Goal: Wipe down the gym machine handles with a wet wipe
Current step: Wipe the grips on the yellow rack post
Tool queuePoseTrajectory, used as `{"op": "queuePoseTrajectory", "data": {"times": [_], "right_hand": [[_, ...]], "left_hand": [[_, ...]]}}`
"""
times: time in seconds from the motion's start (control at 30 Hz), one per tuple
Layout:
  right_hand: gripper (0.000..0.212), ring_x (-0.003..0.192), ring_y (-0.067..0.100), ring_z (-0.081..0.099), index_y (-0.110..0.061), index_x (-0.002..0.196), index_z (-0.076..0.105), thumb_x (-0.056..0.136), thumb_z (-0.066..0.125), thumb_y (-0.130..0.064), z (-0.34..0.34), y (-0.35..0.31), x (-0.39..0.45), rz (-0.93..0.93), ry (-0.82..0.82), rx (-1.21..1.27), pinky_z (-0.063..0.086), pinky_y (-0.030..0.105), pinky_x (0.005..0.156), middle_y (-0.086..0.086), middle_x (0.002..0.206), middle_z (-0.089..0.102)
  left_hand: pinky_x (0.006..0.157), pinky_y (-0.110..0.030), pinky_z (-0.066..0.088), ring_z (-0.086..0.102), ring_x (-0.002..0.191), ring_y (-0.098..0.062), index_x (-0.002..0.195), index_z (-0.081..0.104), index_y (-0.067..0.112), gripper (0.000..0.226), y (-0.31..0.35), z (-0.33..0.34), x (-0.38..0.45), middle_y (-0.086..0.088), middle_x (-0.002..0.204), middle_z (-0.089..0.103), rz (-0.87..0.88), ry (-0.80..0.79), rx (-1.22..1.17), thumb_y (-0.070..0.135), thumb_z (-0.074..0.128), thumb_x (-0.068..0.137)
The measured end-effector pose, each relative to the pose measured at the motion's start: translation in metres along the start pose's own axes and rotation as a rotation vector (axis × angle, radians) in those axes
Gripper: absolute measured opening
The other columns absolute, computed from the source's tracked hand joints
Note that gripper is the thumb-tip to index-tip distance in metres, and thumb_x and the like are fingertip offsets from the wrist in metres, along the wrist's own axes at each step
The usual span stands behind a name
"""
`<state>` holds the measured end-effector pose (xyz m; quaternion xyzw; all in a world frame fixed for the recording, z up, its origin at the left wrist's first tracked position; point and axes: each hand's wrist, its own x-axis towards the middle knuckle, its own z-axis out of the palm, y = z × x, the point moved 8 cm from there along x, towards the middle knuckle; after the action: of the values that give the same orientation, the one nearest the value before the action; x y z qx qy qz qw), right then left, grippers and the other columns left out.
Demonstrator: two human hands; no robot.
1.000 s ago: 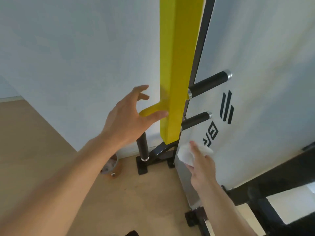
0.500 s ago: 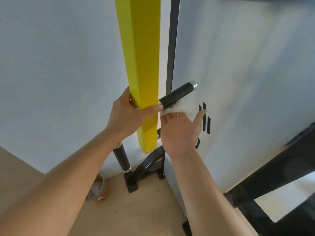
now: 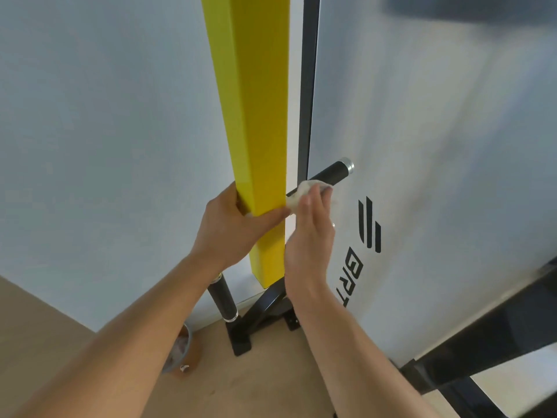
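Note:
A yellow square post (image 3: 256, 122) hangs down the middle of the view. My left hand (image 3: 232, 230) grips it near its lower end. A black handle (image 3: 331, 173) with a silver end cap sticks out to the right of the post. My right hand (image 3: 310, 236) holds a white wet wipe (image 3: 304, 190) wrapped around the inner part of this handle, beside the post. Another black handle (image 3: 223, 300) points down to the left, below my left wrist. A lower right handle is hidden behind my right hand.
A white panel (image 3: 437, 176) with black lettering stands right of the post, edged by a thin black upright (image 3: 307, 101). The black base bracket (image 3: 259, 315) sits on the wooden floor. A small bin (image 3: 184, 351) stands at the wall. A black frame bar (image 3: 482, 342) runs at lower right.
My left hand has closed on the yellow post. My right hand rose from below with the wipe and now clasps it around the upper right handle, sliding slightly outward.

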<state>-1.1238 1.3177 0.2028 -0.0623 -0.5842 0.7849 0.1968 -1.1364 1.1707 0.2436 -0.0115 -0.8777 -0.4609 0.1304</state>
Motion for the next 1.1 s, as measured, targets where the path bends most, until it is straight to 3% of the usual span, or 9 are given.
{"op": "queuePoseTrajectory", "data": {"times": [0.1,0.2,0.27,0.43,0.53,0.67,0.87,1.0,1.1], "right_hand": [[0.042,0.152,0.022,0.022,-0.019,0.148,0.047,0.107,0.039,-0.024,-0.004,0.001,0.010,-0.445,-0.117,-0.581,0.031,0.043,0.119,0.002,0.162,0.031],[0.036,0.147,0.024,0.036,-0.009,0.134,0.061,0.103,0.044,-0.018,0.002,-0.022,0.028,-0.835,-0.412,-0.896,0.029,0.045,0.121,0.006,0.145,0.055],[0.033,0.143,0.019,0.043,-0.016,0.131,0.063,0.102,0.048,-0.012,0.002,-0.034,0.046,-0.815,-0.658,-1.032,0.028,0.038,0.122,0.004,0.141,0.059],[0.041,0.102,0.023,0.065,-0.025,0.111,0.071,0.099,0.034,-0.033,0.003,-0.066,0.077,-0.568,-0.731,-1.136,0.054,0.042,0.089,0.002,0.119,0.070],[0.029,0.103,0.014,0.061,-0.023,0.124,0.059,0.105,0.040,-0.035,0.020,-0.051,0.058,-0.729,-0.927,-1.302,0.052,0.037,0.094,-0.002,0.118,0.067],[0.037,0.110,0.024,0.057,-0.013,0.134,0.048,0.104,0.047,-0.034,0.019,-0.039,0.057,-1.142,-0.987,-1.506,0.044,0.043,0.105,0.005,0.121,0.062],[0.021,0.085,0.027,0.060,-0.006,0.111,0.057,0.097,0.058,-0.021,0.029,-0.047,0.075,-1.222,-0.978,-1.707,0.048,0.039,0.083,0.012,0.099,0.064],[0.022,0.089,0.027,0.060,-0.004,0.111,0.058,0.091,0.064,-0.008,0.051,-0.027,0.044,-1.213,-1.176,-1.683,0.049,0.040,0.084,0.012,0.100,0.063],[0.012,0.078,0.020,0.056,-0.011,0.104,0.055,0.093,0.062,-0.011,0.039,-0.039,0.070,-1.149,-1.060,-1.719,0.047,0.034,0.076,0.006,0.092,0.061]], "left_hand": [[0.063,-0.023,0.054,0.067,0.076,-0.010,0.092,0.058,0.033,0.037,0.000,-0.002,0.001,0.008,0.083,0.068,0.029,0.008,0.019,0.061,0.074,0.074],[0.065,-0.021,0.054,0.066,0.079,-0.009,0.099,0.057,0.035,0.042,0.001,-0.005,0.003,0.012,0.087,0.067,0.049,0.017,0.016,0.065,0.070,0.072],[0.067,-0.022,0.053,0.063,0.080,-0.007,0.103,0.054,0.036,0.046,0.000,-0.006,0.004,0.017,0.089,0.063,0.036,0.019,0.012,0.065,0.070,0.071],[0.059,-0.014,0.042,0.057,0.072,-0.003,0.092,0.049,0.036,0.043,0.001,-0.005,0.003,0.023,0.082,0.055,0.033,0.039,0.038,0.066,0.071,0.070],[0.058,-0.014,0.041,0.058,0.072,-0.003,0.097,0.050,0.036,0.050,0.003,-0.004,0.002,0.022,0.082,0.056,0.055,0.044,0.027,0.072,0.066,0.065],[0.058,-0.012,0.039,0.057,0.070,-0.001,0.102,0.050,0.034,0.050,0.002,-0.005,0.003,0.023,0.081,0.054,0.053,0.050,0.055,0.067,0.069,0.070],[0.059,-0.016,0.044,0.059,0.069,-0.006,0.096,0.053,0.030,0.052,0.000,-0.008,0.008,0.018,0.078,0.056,0.077,0.069,0.084,0.072,0.065,0.067],[0.065,-0.023,0.050,0.061,0.072,-0.011,0.098,0.054,0.031,0.051,-0.003,-0.007,0.010,0.013,0.081,0.059,0.094,0.066,0.073,0.070,0.069,0.069],[0.061,-0.018,0.046,0.060,0.070,-0.008,0.097,0.053,0.030,0.054,-0.001,-0.005,0.008,0.016,0.079,0.058,0.092,0.054,0.070,0.073,0.065,0.066]]}}
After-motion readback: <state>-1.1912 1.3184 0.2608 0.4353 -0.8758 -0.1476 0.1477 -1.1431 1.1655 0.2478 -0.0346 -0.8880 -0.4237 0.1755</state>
